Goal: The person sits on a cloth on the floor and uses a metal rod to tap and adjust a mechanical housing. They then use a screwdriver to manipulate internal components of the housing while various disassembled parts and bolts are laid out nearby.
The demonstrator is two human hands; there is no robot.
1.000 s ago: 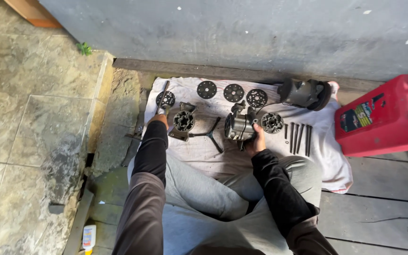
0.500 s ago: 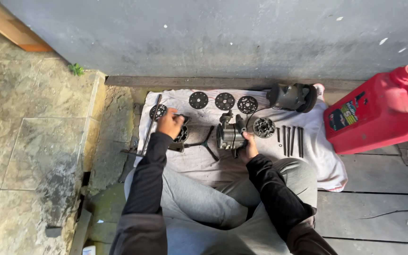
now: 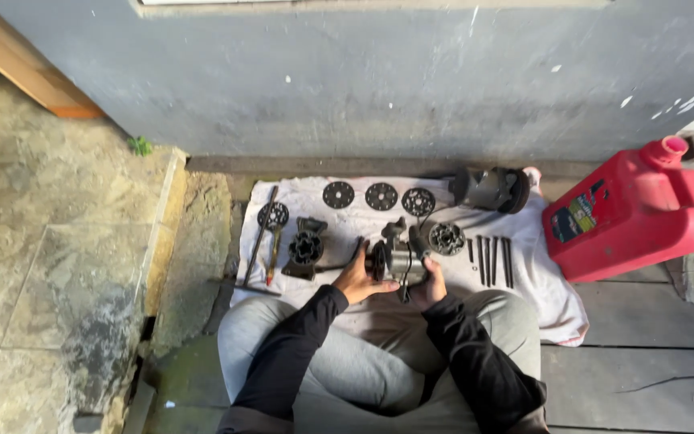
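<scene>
Both hands, left hand (image 3: 357, 279) and right hand (image 3: 431, 285), are clamping the dark metal motor housing (image 3: 395, 259) over the near edge of the white cloth (image 3: 540, 281); judging by this, inspection is underway, needing steady turning next.

Four round discs (image 3: 338, 194), five long bolts (image 3: 491, 259), one red jerrycan (image 3: 632, 213), one white cloth (image 3: 540, 289)
</scene>
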